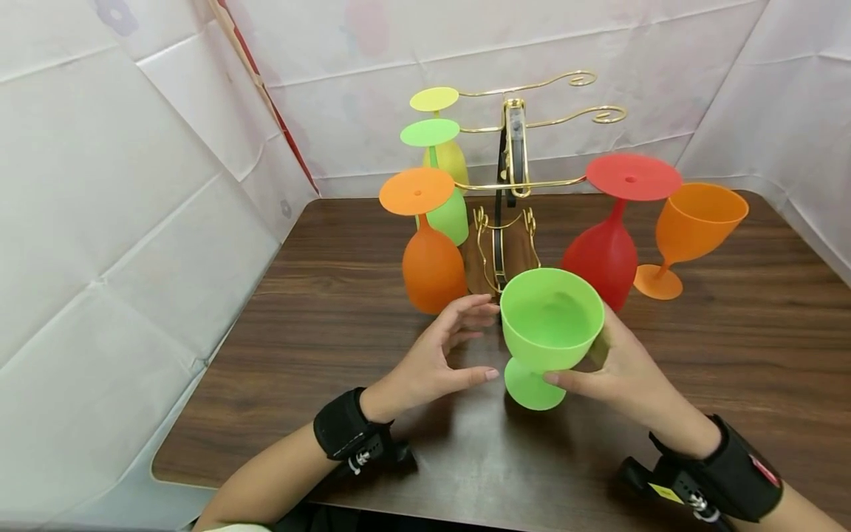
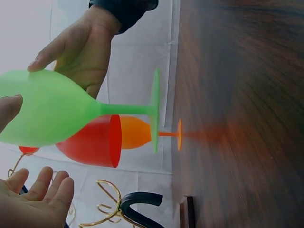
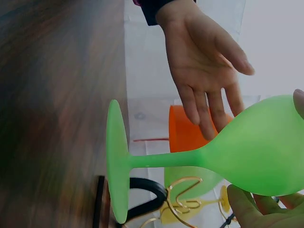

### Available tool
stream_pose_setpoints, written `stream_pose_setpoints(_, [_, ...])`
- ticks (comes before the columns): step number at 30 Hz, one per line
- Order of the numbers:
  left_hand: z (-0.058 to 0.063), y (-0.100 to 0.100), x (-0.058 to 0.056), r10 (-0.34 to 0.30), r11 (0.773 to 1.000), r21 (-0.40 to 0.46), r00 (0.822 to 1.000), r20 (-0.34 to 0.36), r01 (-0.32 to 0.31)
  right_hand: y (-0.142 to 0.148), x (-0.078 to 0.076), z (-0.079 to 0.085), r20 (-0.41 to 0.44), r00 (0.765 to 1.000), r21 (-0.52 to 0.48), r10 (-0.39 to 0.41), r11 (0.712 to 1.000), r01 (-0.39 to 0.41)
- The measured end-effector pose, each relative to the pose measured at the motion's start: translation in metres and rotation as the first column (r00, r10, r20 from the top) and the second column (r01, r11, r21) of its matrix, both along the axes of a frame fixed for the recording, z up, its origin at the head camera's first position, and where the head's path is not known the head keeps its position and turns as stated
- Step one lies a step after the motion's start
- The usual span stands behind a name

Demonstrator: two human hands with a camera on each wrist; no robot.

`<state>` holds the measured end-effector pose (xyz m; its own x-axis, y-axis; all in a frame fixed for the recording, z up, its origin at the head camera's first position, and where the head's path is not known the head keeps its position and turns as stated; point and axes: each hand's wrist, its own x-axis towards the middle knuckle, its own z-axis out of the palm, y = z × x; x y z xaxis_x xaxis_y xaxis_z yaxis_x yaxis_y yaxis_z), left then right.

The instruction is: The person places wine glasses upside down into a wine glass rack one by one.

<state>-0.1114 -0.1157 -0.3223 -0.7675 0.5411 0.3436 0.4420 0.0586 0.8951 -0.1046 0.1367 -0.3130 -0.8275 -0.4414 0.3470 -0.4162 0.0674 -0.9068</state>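
Observation:
A light green plastic goblet is upright above the table near its front middle, its foot showing apart from the tabletop in the left wrist view. My right hand holds it by the bowl, thumb on the near side and fingers around the far right side. On the other side, my left hand reaches toward the bowl with fingers spread and thumb extended, holding nothing. Just behind the hands stands a gold wire glass rack. An orange goblet hangs upside down at its front left, a red goblet at its front right.
Behind the hanging orange goblet, a second green goblet and a yellow goblet also hang upside down. Another orange goblet stands tilted-looking at the right. White sheeting encloses the dark wood table.

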Motion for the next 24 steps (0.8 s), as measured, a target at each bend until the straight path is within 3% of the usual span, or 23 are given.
stream_pose_setpoints(8, [0.0, 0.009, 0.001, -0.08, 0.995, 0.066, 0.997, -0.011, 0.081, -0.017, 0.002, -0.007, 0.001, 0.997, -0.007, 0.077, 0.997, -0.077])
stream_pose_setpoints(19, [0.0, 0.012, 0.004, -0.055, 0.996, 0.066, 0.998, -0.039, 0.058, -0.02, 0.004, -0.014, 0.01, 0.997, 0.013, 0.082, 0.997, -0.082])
stream_pose_setpoints(22, [0.0, 0.011, 0.006, -0.038, 0.998, 0.056, 0.997, -0.073, 0.042, -0.015, 0.0, -0.017, 0.024, 0.984, -0.05, 0.177, 0.983, -0.176])
stream_pose_setpoints(24, [0.001, 0.01, 0.007, -0.022, 0.998, 0.05, 0.994, -0.105, 0.028, -0.009, -0.004, -0.02, 0.026, 0.957, -0.129, 0.288, 0.95, -0.283])
